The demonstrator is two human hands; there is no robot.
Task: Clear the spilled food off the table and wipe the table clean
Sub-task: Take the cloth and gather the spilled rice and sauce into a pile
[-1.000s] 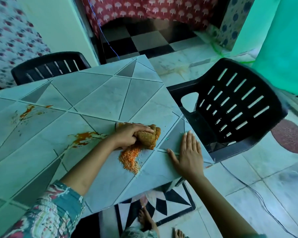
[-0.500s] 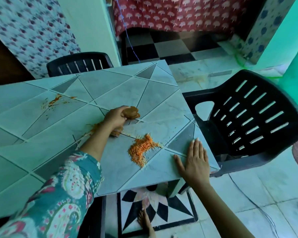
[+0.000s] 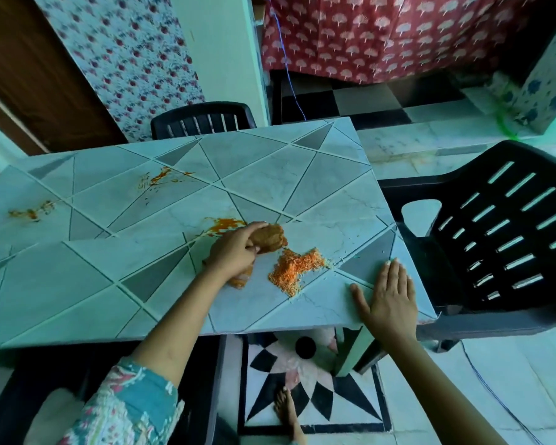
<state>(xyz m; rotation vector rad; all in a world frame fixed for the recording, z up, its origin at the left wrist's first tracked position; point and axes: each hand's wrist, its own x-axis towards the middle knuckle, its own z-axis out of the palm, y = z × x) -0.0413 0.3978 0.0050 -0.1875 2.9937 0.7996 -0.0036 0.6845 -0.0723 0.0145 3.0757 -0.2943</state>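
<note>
A pale tiled table [image 3: 334, 175] carries a heap of orange rice [image 3: 294, 268] near its front right corner. My left hand [image 3: 235, 252] grips a bunched brown cloth [image 3: 272, 237] just left of that heap. An orange smear [image 3: 227, 224] lies right behind the hand. Two further orange stains [image 3: 161, 178] [image 3: 31, 211] mark the table farther left. My right hand [image 3: 389, 293] rests flat on the table by its front right edge, fingers straight, a short way right of the rice.
A black plastic chair [image 3: 501, 226] stands close against the table's right end. Another black chair [image 3: 203, 118] sits at the far side. Below the front edge are a patterned floor tile [image 3: 305, 390] and a bare foot [image 3: 288, 412].
My left hand with the cloth swept back left of the rice heap, then came toward it again. The camera view shifted left, showing more table. My right hand stayed flat.
</note>
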